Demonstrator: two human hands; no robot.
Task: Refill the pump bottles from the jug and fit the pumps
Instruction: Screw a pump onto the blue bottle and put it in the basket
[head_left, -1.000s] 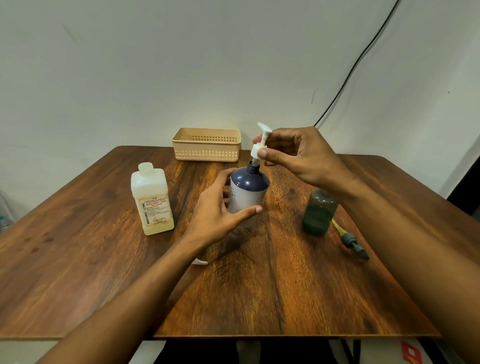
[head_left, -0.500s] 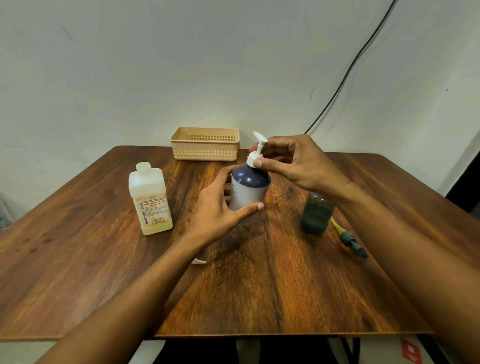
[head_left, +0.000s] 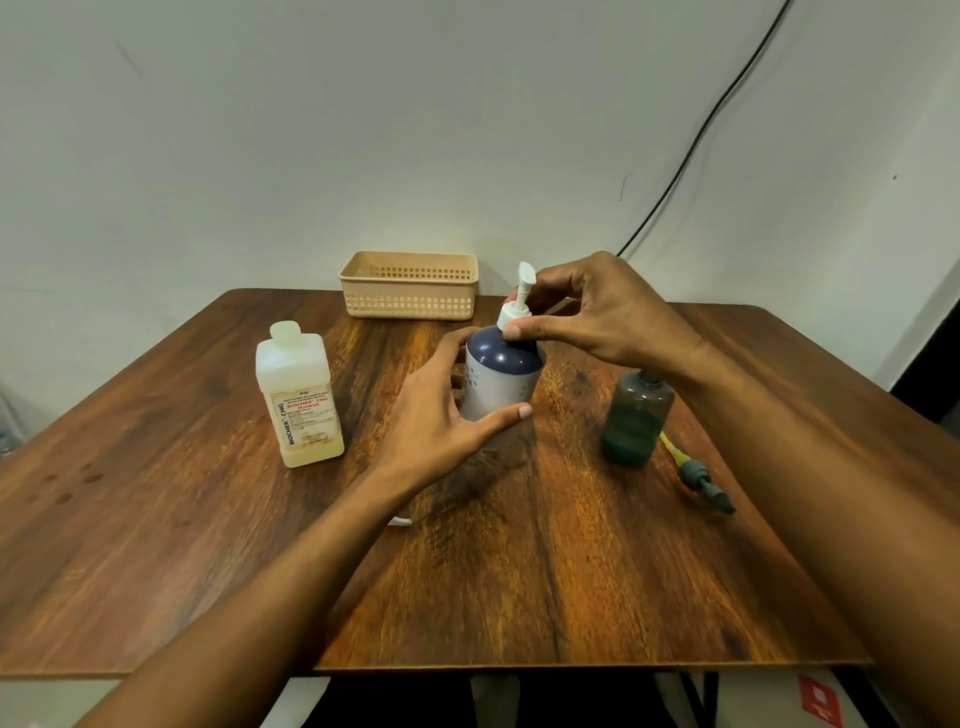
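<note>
A dark blue and white pump bottle (head_left: 497, 375) stands upright mid-table. My left hand (head_left: 439, 422) wraps around its body. My right hand (head_left: 597, 312) pinches the collar of the white pump (head_left: 515, 306), which sits on the bottle's neck with its head pointing up. A square translucent jug (head_left: 300, 396) with pale yellow liquid and no cap stands to the left. A dark green bottle (head_left: 635, 422) stands open to the right, partly behind my right forearm. Its grey pump with a yellow tube (head_left: 696, 472) lies on the table beside it.
A beige plastic basket (head_left: 409, 285) sits at the table's far edge against the wall. A small white piece (head_left: 399, 520) peeks out under my left wrist. A black cable (head_left: 701, 124) runs down the wall at the right. The wooden table (head_left: 519, 571) ends close to me.
My right hand has lowered the white pump into the blue bottle until its collar sits on the neck. My left hand stays on the bottle's body.
</note>
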